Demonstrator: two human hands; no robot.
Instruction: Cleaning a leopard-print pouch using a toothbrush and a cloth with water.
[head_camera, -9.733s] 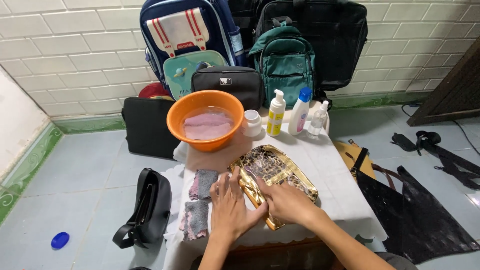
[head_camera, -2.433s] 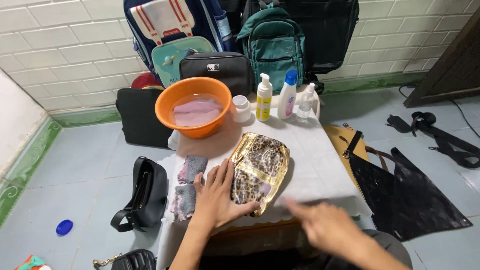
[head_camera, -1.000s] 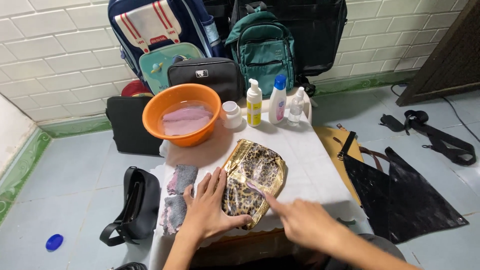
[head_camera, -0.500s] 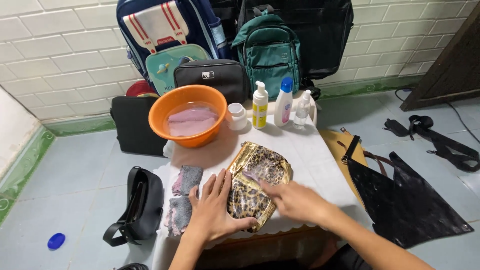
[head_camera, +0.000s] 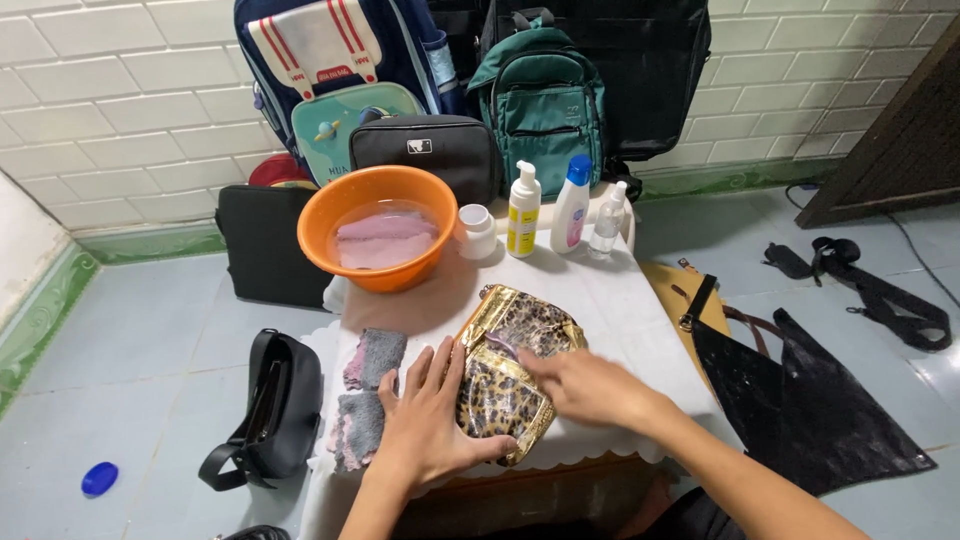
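The left hand (head_camera: 428, 420) lies flat with fingers spread on the near left edge of a shiny gold pouch with leopard print (head_camera: 510, 372), pinning it to the small table covered in white cloth (head_camera: 620, 300). The right hand (head_camera: 585, 385) rests on the pouch's right side, fingers stretched toward its middle, gripping nothing. The pouch sits near the table's front edge, with bare cloth to its right and behind it. Just left of the left hand lie two grey and pink fuzzy cloths (head_camera: 365, 390), close to the table's left edge. Behind stands a round orange plastic basin (head_camera: 378, 240) holding water and a pink cloth. Along the back edge stand a small white jar (head_camera: 476, 231), a white pump bottle with a yellow label (head_camera: 523, 211), a white bottle with a blue cap (head_camera: 570, 205) and a small clear spray bottle (head_camera: 607, 220).
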